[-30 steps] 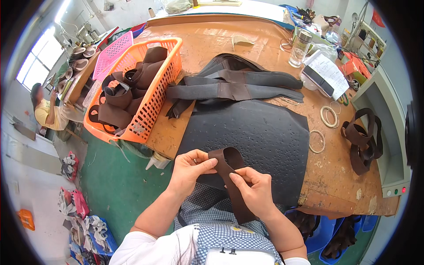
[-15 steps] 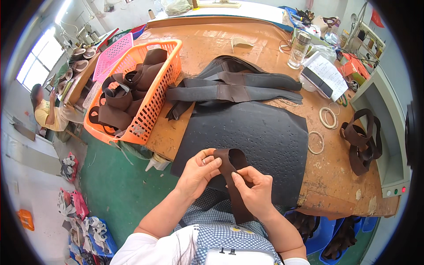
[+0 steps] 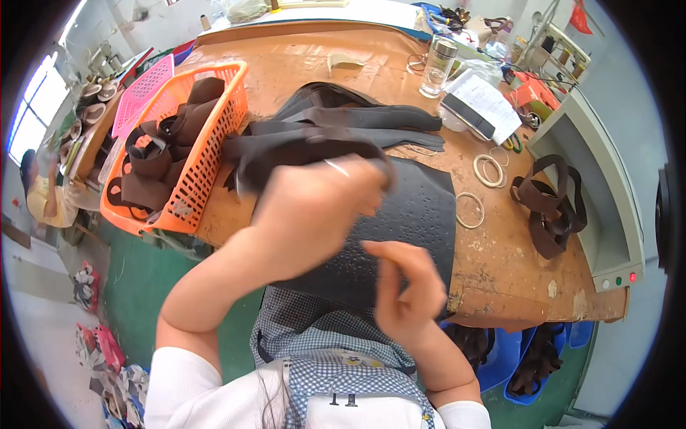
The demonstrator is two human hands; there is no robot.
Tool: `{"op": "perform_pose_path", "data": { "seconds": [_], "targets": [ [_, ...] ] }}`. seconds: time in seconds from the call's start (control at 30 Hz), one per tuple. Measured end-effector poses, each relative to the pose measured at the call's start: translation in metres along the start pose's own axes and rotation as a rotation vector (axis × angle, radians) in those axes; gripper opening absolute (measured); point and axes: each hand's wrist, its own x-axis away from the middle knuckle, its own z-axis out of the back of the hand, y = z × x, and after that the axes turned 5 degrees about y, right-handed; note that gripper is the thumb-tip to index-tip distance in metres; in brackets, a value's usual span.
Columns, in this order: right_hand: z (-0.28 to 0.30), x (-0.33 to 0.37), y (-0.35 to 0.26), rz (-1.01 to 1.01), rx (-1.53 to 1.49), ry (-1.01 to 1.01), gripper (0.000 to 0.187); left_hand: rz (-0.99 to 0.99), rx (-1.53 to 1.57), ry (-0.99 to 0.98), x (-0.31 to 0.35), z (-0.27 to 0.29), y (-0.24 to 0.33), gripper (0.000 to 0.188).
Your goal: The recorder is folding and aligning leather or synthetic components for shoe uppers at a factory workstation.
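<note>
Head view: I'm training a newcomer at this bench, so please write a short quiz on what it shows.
1. Which hand holds the blurred dark strip?
2. Which stands left of the black sheet: a) bottle, b) orange basket, c) paper?
3. True or false: the right hand holds no strip.

Key:
1. The left hand.
2. b
3. True; it looks empty.
</note>
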Motion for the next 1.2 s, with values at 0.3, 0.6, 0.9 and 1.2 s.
{"op": "perform_pose_path", "data": {
  "seconds": [0.3,0.6,0.9,1.2],
  "targets": [
    [0.030,0.048,0.061,0.110,0.465,-0.694,0.032,-0.327,-0.568,-0.459,0.138,-0.091,0.011,0.050],
    [0.036,0.066,0.056,0.059,0.450,-0.622,0.032,-0.102,-0.183,-0.184,0.156,-0.089,0.001,0.038],
    [0.033,0.067,0.053,0.174,0.426,-0.607,0.026,-0.159,-0.202,-0.238,0.155,-0.084,0.002,0.037],
    [0.041,0.068,0.053,0.345,0.494,-0.690,0.027,-0.164,-0.279,-0.312,0.156,-0.081,0.005,0.040]
  ]
}}
